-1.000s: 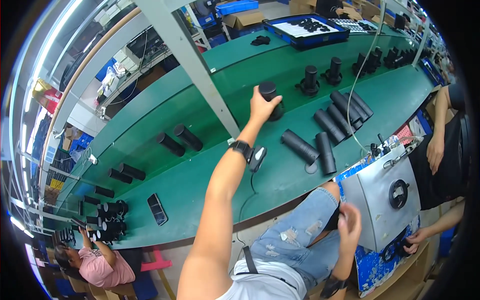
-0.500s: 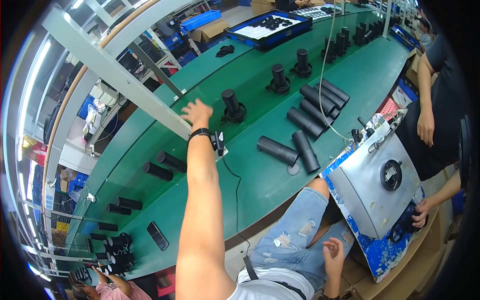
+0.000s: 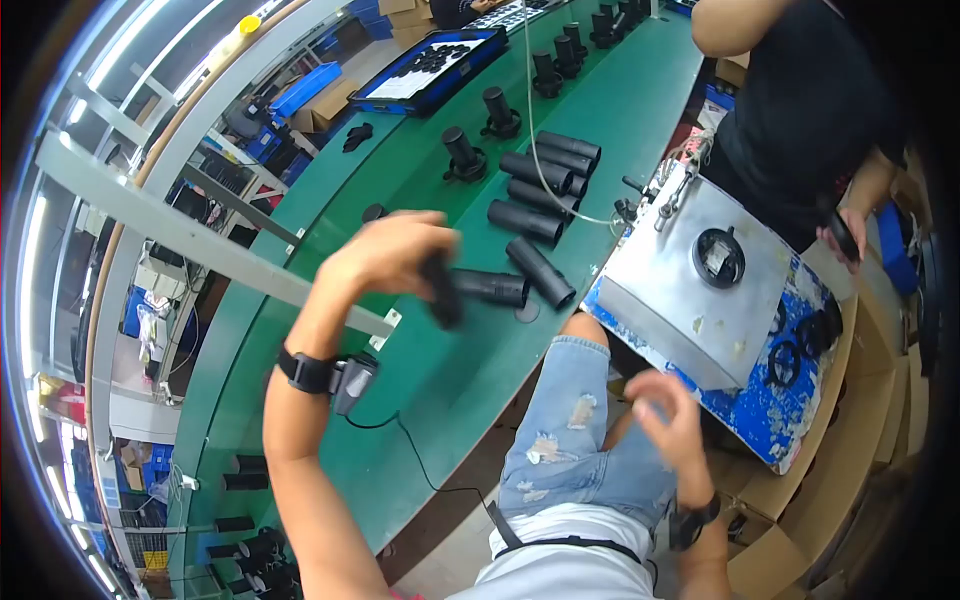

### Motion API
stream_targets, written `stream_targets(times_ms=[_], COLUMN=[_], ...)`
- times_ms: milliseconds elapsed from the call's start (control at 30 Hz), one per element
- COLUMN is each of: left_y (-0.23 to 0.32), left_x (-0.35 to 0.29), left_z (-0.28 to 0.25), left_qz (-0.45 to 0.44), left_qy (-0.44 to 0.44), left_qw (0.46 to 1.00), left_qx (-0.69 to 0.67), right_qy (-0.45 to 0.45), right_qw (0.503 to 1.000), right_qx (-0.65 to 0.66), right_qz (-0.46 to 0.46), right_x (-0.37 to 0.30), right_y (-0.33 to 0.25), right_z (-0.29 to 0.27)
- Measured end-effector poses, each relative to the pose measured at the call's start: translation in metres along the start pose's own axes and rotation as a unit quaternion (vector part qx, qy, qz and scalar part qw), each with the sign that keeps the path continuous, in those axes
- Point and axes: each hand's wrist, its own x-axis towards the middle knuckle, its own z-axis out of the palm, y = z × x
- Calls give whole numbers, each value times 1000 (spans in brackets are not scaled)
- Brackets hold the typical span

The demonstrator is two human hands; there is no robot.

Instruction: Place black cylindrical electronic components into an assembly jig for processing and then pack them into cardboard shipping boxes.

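Holding a black part (image 3: pixel 441 292), the left hand (image 3: pixel 392 252) hangs inside the bench edge (image 3: pixel 500 417).

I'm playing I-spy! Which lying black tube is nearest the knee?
The diagonal black tube whose near end points at the knee; the other lying tubes are farther away.

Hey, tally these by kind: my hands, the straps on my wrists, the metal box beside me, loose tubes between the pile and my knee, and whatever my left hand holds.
Hands: 2, left hand and right hand
Straps: 2
Metal box: 1
Loose tubes: 2
Dark piece, held, blurred: 1
Total: 8
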Motion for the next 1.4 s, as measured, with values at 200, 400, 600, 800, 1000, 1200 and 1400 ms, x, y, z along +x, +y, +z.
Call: stream_targets(times_ms=[200, 400, 600, 800, 1000, 1200, 1400], left_y=[130, 188, 238, 250, 238, 231, 236], left_x=[38, 70, 94, 112, 124, 130, 137], left_z=[5, 111, 172, 166, 233, 266, 275], left_qz=[399, 151, 211, 180, 115, 92, 82], left_qy=[124, 153, 73, -120, -105, -98, -85], left_qw=[873, 740, 516, 433, 578, 541, 551], left_qx=[-250, -637, -827, -875, -801, -830, -826], right_qy=[-283, 16, 38, 35, 227, 303, 397], right_qw=[898, 894, 910, 922, 923, 919, 872], right_qx=[337, 419, 366, 217, -60, -144, -176], right_qz=[-1, -160, -191, -319, -305, -208, -227], right_x=[89, 63, 61, 92, 173, 199, 198], right_y=[-9, -34, -47, -61, -35, 12, 26], right_z=[18, -19, -48, -118, -155, -148, -126])
